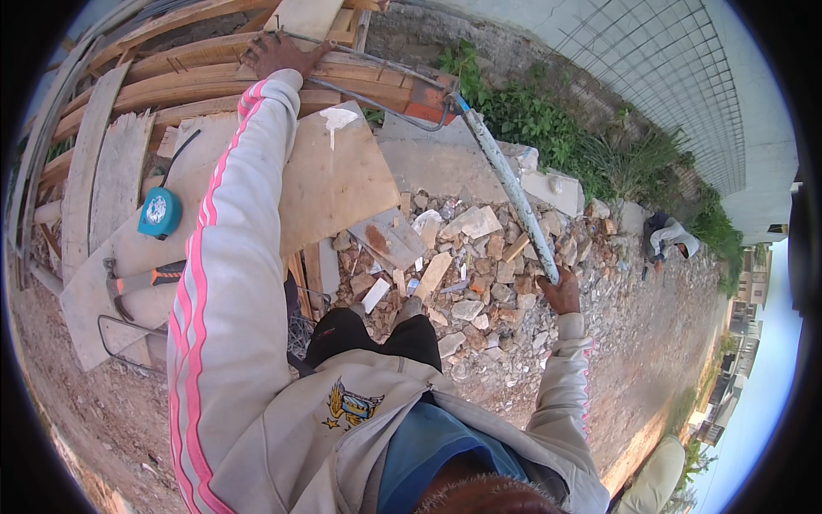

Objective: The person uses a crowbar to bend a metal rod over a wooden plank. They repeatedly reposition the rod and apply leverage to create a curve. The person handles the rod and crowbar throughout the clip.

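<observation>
My right hand (561, 291) is wrapped around the near end of a long metal pipe (505, 171) with worn pale-blue paint. The pipe slants away to the upper left. Its bright blue far end meets a bent thin steel rod (377, 109) beside a reddish block (431, 101). Whether the rod sits inside the pipe I cannot tell. My left hand (285, 55), fingers spread, presses down at the rod's other end, over the stacked timber (197, 64). Below my left arm lies a sheet of plywood (334, 184) with a white paint splash.
A teal tape measure (160, 213) and a claw hammer (141, 281) with an orange-black handle lie on boards at left. Another bent rod (128, 325) is near the hammer. Broken rubble (467, 283) covers the ground ahead. Wire mesh (659, 77) leans on the wall; a person (670, 236) crouches far right.
</observation>
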Demonstrator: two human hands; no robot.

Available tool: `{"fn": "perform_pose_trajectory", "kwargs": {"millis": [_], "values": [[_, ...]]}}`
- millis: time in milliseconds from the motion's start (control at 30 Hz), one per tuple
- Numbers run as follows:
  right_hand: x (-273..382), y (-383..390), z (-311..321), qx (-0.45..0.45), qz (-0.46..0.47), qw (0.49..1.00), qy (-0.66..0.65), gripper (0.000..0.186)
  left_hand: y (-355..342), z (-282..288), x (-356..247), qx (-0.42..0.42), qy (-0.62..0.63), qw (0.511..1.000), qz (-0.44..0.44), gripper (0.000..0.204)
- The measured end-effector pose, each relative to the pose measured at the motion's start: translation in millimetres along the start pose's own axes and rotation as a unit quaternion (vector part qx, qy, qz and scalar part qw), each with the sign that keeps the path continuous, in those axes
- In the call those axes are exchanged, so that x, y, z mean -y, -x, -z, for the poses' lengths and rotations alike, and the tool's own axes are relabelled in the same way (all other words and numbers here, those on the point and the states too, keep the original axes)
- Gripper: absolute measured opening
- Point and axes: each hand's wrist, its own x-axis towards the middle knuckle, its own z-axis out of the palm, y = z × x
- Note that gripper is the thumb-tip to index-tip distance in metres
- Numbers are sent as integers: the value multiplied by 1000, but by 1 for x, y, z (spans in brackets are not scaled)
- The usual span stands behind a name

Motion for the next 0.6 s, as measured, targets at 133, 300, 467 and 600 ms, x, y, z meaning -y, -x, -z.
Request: {"fn": "perform_pose_trajectory", "kwargs": {"millis": [133,300,467,600], "values": [[-25,-16,15,12,-4,1000,5,35,0,1,0,-13,-3,1000,3,128],[-24,-33,32,28,27,999,12,39,-2,-5,3,-17,-17,1000,-3,129],[-27,-44,33,55,57,997,9,35,-2,-7,2,-24,-19,1000,-5,127],[-9,-31,34,67,21,997,16,32,-1,-5,-1,-18,-25,999,-5,127]]}}
